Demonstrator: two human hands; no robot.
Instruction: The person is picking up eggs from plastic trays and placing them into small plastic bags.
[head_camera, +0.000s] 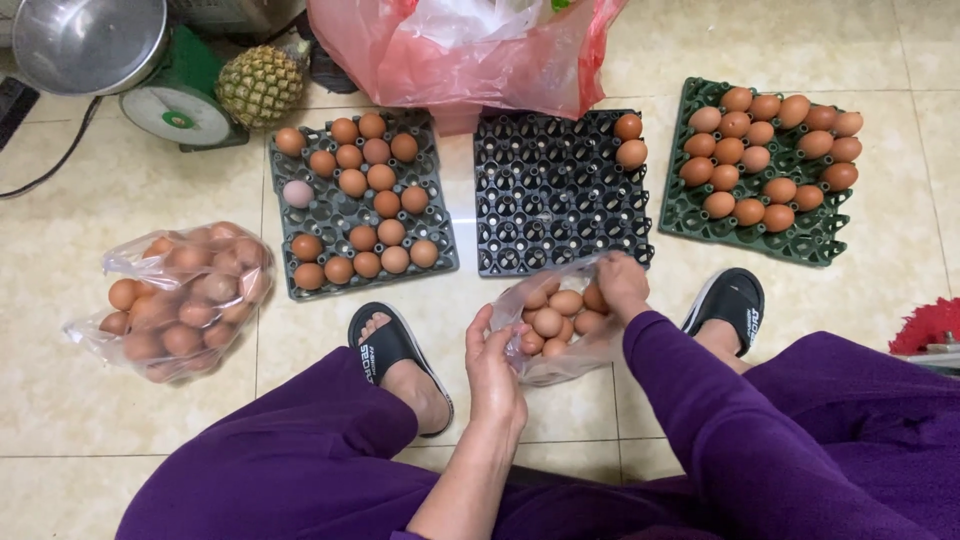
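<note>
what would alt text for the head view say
Seen from above, a person's left hand and right hand hold open a clear bag of brown eggs on a tiled floor, before three egg trays; the middle black tray holds only two eggs.

- A small clear plastic bag (555, 325) of brown eggs is sitting on the floor between the feet; both hands, left hand (497, 375) and right hand (622, 284), are gripping its edges.
- A larger clear bag of eggs (180, 300) is lying at the far left.
- A red plastic bag (480, 55) is slumping at the top, behind the trays.
- Three egg trays are lying in a row: grey tray (360, 205), black tray (560, 190), green tray (765, 170).
</note>
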